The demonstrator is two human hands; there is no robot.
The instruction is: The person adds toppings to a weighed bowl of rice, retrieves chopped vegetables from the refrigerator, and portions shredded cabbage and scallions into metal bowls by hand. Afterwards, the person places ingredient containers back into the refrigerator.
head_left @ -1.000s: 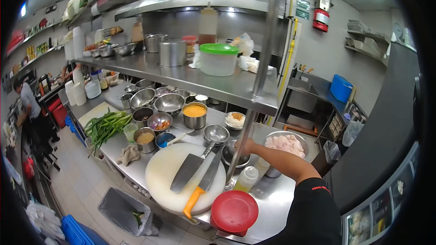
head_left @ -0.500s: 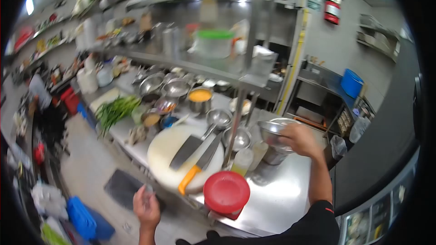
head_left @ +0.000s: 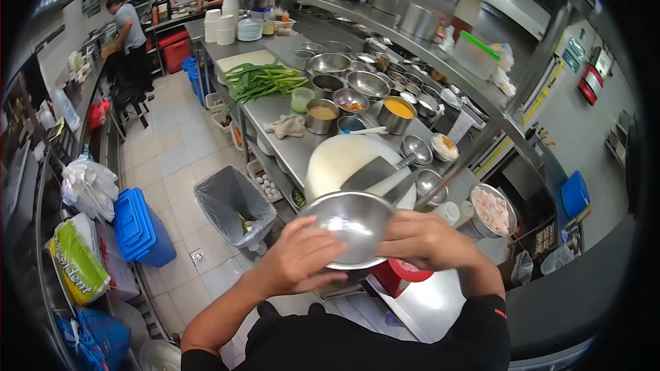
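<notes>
A shiny metal bowl (head_left: 350,223) is held in front of my body, tilted so its inside faces me and looks bare. My left hand (head_left: 299,257) grips its left rim with the fingers over the edge. On the other side, my right hand (head_left: 430,239) is closed on the right rim. Behind the bowl lies a round white chopping board (head_left: 337,161) with a wide-bladed cleaver (head_left: 368,173) on it. The bowl covers part of the board. Below my right hand is a red container (head_left: 395,276), partly hidden.
A bin with a grey liner (head_left: 234,206) stands on the floor left of the counter (head_left: 275,144). Green leafy stalks (head_left: 265,81), several metal bowls and a bowl of pale raw meat pieces (head_left: 491,209) are on the counter. Two people work at the back left.
My right hand has brought the metal bowl from the counter's right end to in front of me. My left hand, free before, now grips it too. The view has turned left.
</notes>
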